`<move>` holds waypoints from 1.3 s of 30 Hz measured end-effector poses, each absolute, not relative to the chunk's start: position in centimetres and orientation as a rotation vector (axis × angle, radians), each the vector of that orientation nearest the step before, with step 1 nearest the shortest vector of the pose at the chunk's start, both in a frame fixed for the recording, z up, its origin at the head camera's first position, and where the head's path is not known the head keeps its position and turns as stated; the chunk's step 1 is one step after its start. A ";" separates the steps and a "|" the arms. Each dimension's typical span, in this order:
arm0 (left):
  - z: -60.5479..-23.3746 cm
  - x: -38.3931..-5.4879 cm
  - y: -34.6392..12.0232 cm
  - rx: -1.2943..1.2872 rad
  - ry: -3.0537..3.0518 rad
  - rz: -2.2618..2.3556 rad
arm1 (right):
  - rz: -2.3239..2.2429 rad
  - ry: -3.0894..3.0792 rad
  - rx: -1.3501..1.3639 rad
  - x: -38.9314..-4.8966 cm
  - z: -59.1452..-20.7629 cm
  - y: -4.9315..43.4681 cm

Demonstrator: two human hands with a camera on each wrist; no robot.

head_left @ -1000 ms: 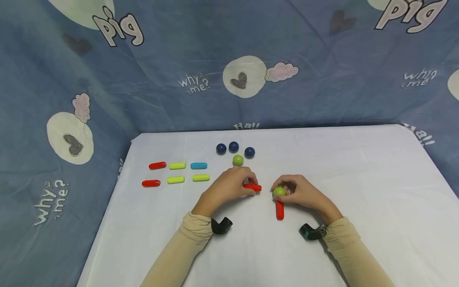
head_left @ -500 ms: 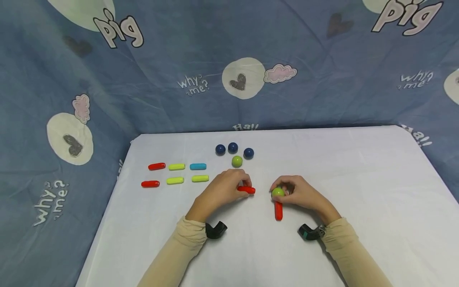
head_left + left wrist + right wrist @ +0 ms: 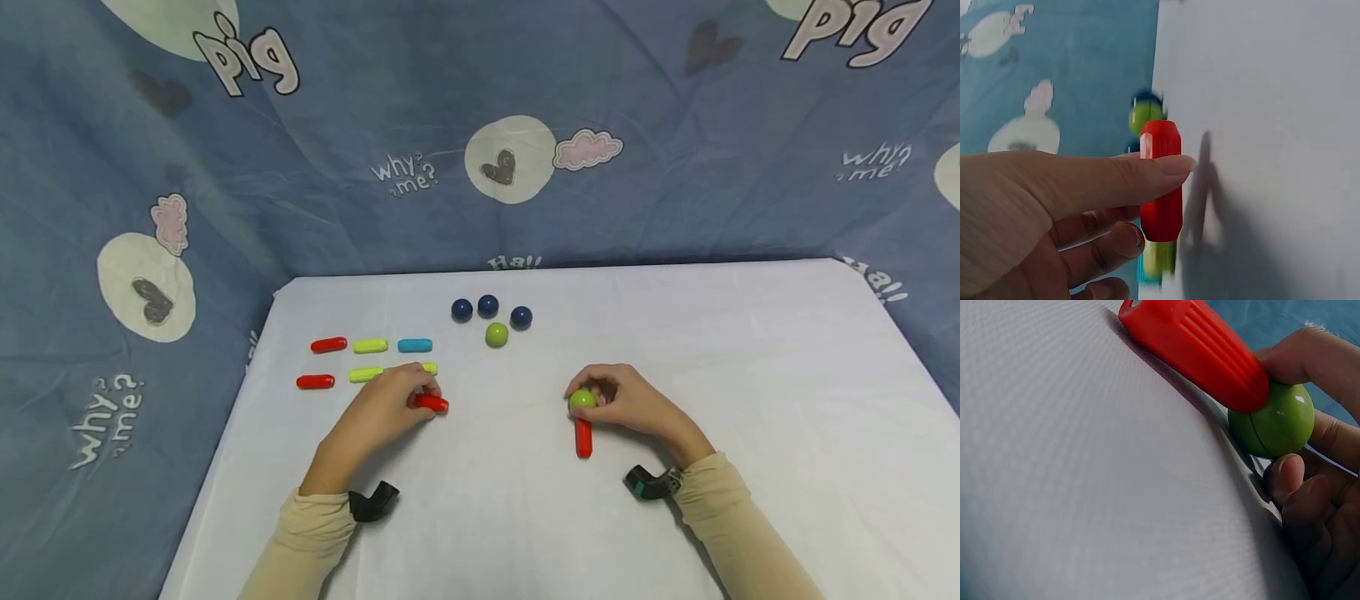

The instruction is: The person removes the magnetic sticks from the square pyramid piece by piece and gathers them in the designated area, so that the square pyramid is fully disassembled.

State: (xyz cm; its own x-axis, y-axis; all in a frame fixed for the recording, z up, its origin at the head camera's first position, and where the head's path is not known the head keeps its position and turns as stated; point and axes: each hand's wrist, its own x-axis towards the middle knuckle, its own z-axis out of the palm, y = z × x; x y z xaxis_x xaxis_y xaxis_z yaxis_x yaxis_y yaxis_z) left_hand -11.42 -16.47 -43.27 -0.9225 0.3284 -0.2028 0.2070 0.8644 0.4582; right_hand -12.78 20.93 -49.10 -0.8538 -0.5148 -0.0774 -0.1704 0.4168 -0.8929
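Observation:
My left hand pinches a short red ribbed rod between thumb and fingers, held over the white table in front of the green rods. My right hand grips a glossy green ball from its far right side. A second red rod meets that ball end-on and points toward the near edge in the head view. In the right wrist view, the thumb lies at the spot where rod and ball join.
On the table's left lie two red rods, a blue rod and several lime rods, some partly behind my left hand. Toward the back stand three dark blue balls and another green ball. A patterned blue cloth hangs behind the table.
My left hand has moved left, away from the right hand, carrying its red rod toward the rods on the left. The right hand keeps its place with the green ball.

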 end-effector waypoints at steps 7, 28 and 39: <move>-43.0 -10.5 -22.8 0.255 2.796 0.600 | -1.418 2.341 -0.580 -12.6 -49.2 21.2; -41.6 -10.2 -29.3 -0.058 2.662 0.542 | -1.399 2.367 -0.599 -12.9 -49.2 21.2; -41.4 -10.0 -29.5 -0.077 2.637 0.539 | -1.401 2.355 -0.588 -12.9 -49.3 20.9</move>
State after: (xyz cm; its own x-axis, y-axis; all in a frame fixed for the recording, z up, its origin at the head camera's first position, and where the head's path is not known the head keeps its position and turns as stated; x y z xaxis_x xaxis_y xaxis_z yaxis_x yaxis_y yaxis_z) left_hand -9.97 -29.51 -41.44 -0.8995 0.0334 -0.4356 -0.1403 0.9222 0.3605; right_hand -12.86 20.92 -49.30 -0.8574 -0.5091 -0.0756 -0.1764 0.4286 -0.8861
